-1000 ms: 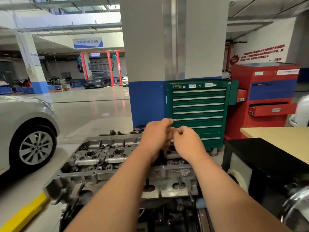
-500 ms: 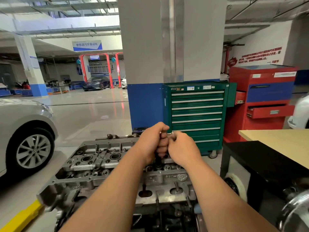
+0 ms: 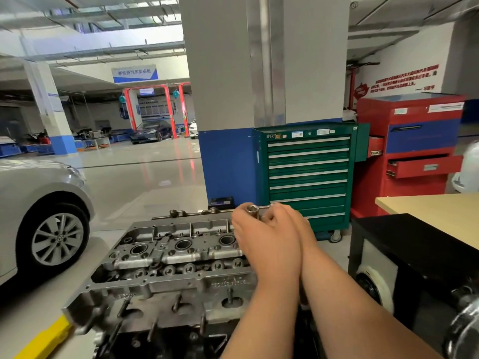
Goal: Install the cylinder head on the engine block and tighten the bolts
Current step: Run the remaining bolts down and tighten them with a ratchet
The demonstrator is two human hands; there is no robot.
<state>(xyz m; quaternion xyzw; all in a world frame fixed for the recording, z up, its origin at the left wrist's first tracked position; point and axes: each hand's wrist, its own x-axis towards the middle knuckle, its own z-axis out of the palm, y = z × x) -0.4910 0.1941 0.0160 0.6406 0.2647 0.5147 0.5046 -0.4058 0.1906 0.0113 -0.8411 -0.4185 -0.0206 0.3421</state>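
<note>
Holding the socket wrench [image 3: 252, 210] in curled fingers [image 3: 270, 217] of left hand [image 3: 261, 242] and right hand [image 3: 295, 225], over the right end of the cylinder head [image 3: 168, 257] seated on the engine block [image 3: 155, 342]. Keep square to the hidden bolt; turn smoothly.

Green tool chest [image 3: 308, 174] beside red cabinet [image 3: 412, 156].

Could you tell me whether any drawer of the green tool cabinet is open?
No, the green tool cabinet has all drawers flush; only the red cabinet shows an open drawer.
</note>
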